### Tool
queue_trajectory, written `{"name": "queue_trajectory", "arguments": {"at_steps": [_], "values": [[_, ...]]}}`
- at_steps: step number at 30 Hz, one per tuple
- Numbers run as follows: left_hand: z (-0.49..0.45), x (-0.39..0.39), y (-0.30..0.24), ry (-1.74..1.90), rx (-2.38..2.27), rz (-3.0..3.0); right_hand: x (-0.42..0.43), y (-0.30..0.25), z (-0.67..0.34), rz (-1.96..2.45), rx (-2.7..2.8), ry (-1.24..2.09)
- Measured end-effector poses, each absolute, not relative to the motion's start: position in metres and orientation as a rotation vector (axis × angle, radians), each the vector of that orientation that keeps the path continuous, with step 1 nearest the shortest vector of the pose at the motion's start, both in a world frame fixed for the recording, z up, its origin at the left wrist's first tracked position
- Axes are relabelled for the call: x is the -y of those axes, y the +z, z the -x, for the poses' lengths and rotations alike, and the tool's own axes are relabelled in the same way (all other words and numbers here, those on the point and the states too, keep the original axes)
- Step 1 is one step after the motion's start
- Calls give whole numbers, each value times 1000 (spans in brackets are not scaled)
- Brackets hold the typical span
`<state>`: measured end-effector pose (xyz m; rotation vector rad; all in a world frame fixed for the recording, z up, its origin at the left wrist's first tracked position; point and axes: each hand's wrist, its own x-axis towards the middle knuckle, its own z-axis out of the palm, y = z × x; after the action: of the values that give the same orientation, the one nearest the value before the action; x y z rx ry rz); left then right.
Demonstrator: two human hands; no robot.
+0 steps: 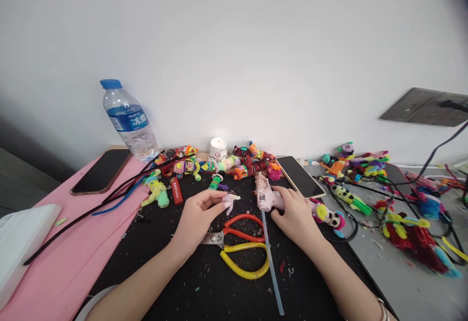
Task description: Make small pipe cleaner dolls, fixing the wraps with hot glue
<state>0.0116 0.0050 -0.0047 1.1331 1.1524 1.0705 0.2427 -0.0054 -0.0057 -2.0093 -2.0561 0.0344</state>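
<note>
My left hand (199, 216) pinches a small pale lilac piece of coiled pipe cleaner (229, 199) between thumb and fingertips, held above the black mat. On the right, my right hand (296, 213) is wrapped around the handle of a pale pink hot glue gun (268, 196). A long translucent glue stick (272, 267) sticks out of the gun's back end toward me. Scissors (243, 248) with one red and one yellow handle lie between my forearms, their blades partly hidden under my left hand. A green coiled pipe cleaner piece (215, 181) lies just beyond the left hand.
Several colourful pipe cleaner figures (190, 166) line the wall. A water bottle (127, 121) leans at the back left, near a dark phone (100, 170). A paper cup (218, 149), a red lighter (176, 190) and a second phone (300, 177) stand or lie behind my hands. Cables cross the right.
</note>
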Motion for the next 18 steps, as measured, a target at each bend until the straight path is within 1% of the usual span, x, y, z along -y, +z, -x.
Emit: {"name": "queue_trajectory", "arguments": {"at_steps": [6, 13, 18], "values": [[-11, -6, -2, 1046, -1164, -1059, 3, -6, -245, 1889, 2017, 76], [-9, -7, -5, 1058, -1127, -1048, 2, -5, -248, 1655, 1848, 268], [-8, -8, -5, 1070, -1092, -1110, 4, -1, -245, 1584, 1730, 464]]}}
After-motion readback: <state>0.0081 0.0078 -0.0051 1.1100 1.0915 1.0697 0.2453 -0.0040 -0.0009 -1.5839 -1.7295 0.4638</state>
